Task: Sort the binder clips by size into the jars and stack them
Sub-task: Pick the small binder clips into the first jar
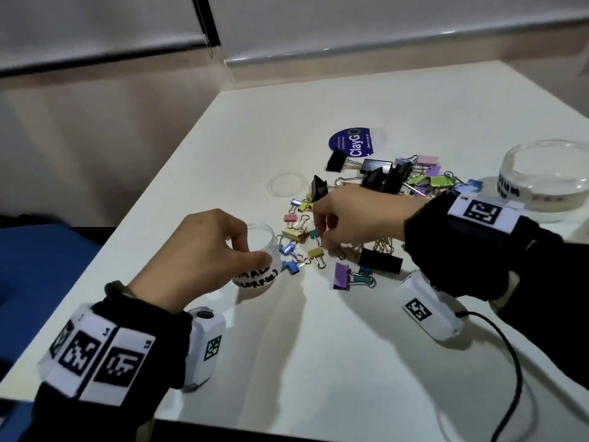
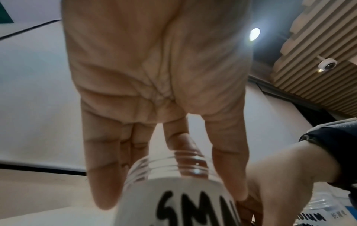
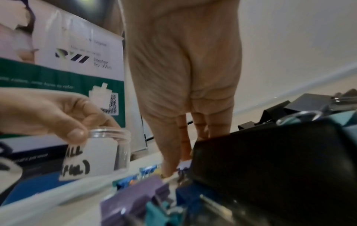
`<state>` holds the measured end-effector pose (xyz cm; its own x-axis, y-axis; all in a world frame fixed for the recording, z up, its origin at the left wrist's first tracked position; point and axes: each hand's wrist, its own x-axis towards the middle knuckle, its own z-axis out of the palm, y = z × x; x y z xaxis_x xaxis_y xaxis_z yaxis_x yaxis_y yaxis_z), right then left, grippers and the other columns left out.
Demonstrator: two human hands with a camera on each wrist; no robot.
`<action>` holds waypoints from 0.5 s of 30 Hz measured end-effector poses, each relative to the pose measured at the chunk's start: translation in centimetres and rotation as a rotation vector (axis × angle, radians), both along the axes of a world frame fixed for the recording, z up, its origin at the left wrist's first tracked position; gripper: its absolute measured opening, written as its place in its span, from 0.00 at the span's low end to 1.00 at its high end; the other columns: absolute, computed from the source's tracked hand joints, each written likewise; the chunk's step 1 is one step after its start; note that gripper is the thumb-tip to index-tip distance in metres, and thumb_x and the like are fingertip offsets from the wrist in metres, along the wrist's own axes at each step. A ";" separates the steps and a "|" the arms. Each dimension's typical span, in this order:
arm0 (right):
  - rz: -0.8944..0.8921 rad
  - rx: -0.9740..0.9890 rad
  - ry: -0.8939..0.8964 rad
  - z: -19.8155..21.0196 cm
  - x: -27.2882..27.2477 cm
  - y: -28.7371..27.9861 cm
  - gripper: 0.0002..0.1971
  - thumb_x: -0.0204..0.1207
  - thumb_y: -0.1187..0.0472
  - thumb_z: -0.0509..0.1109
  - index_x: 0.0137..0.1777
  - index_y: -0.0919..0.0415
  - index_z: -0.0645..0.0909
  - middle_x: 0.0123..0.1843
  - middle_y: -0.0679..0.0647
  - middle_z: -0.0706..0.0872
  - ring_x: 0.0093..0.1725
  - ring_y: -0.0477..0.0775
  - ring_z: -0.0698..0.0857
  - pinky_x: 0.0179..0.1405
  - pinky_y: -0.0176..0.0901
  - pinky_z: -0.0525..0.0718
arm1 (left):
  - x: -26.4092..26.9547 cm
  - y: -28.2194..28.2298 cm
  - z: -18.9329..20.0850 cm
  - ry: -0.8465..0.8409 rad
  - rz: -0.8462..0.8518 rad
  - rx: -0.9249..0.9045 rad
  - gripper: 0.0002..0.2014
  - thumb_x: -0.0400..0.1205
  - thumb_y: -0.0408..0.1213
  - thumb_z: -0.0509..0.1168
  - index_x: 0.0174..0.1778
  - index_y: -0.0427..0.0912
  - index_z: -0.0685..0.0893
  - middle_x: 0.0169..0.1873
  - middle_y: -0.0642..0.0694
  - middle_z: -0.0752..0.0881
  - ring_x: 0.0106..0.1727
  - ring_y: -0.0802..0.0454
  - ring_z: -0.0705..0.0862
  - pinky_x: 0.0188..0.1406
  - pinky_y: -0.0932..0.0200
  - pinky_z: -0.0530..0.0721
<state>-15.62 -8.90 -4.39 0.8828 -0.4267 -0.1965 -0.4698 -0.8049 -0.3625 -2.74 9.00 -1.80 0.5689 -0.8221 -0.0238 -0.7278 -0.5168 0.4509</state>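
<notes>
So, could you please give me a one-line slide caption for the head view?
Left hand steadies the small jar while right hand picks among mixed binder clips.

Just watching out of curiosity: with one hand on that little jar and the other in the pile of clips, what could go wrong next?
1. The left hand pinches only the rim of the small clear plastic jar labelled SMALL; it might tip.
2. The right hand reaches into the tangled heap of coloured and black binder clips; interlocked wire handles could drag along extra clips.
3. Larger black clips lie among the small ones, so sizes could get mixed.
</notes>
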 end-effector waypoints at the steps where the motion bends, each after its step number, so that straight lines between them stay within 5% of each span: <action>1: 0.016 -0.031 0.028 0.1 0.0 0.4 0.07 0.68 0.64 0.77 0.44 0.58 0.83 0.39 0.49 0.85 0.42 0.52 0.86 0.32 0.41 0.84 | -0.2 0.3 0.1 -0.008 0.002 0.012 0.17 0.66 0.47 0.79 0.25 0.41 0.81 0.44 0.45 0.88 0.43 0.44 0.87 0.37 0.55 0.83; 5: 0.077 -0.153 0.074 0.2 0.3 1.9 0.07 0.70 0.71 0.70 0.41 0.58 0.78 0.38 0.50 0.78 0.42 0.51 0.78 0.22 0.29 0.68 | -1.7 1.4 0.2 -0.032 -0.009 0.049 0.17 0.66 0.48 0.80 0.25 0.42 0.80 0.40 0.48 0.87 0.38 0.52 0.85 0.27 0.62 0.78; 9: -0.014 -0.046 -0.022 0.4 -0.2 2.0 0.03 0.70 0.68 0.71 0.42 0.60 0.82 0.36 0.49 0.81 0.35 0.48 0.80 0.25 0.34 0.73 | -3.0 2.4 -0.4 -0.023 -0.024 0.091 0.18 0.64 0.50 0.80 0.39 0.49 0.80 0.45 0.54 0.81 0.44 0.59 0.80 0.33 0.63 0.78; 15: -0.179 0.323 -0.361 2.3 -1.1 2.0 0.04 0.71 0.70 0.74 0.45 0.68 0.87 0.35 0.56 0.88 0.30 0.49 0.85 0.24 0.33 0.82 | -4.3 2.0 -1.2 0.014 -0.041 0.088 0.35 0.63 0.50 0.82 0.64 0.50 0.76 0.56 0.54 0.78 0.49 0.58 0.76 0.38 0.67 0.72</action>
